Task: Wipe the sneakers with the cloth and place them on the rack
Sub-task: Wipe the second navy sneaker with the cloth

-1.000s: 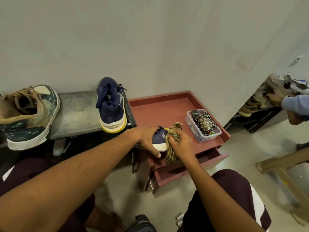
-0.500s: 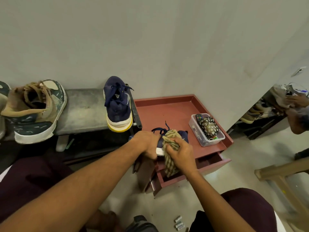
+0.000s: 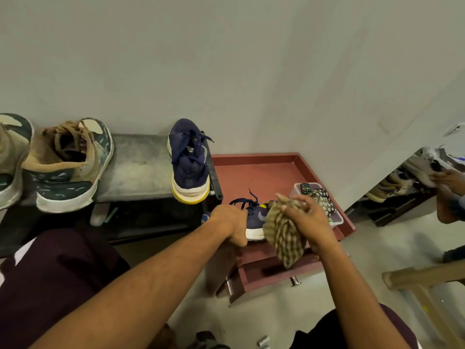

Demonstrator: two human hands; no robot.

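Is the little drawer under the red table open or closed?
Open. The reddish-brown drawer sticks out from under the tray-shaped cabinet top, showing its hollow inside.

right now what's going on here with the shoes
A person is wiping a navy sneaker at the front of the red tray-topped cabinet. The left hand grips the sneaker while the right hand holds a checked cloth against its side. The matching navy sneaker already stands on the grey rack, beside green-and-tan sneakers.
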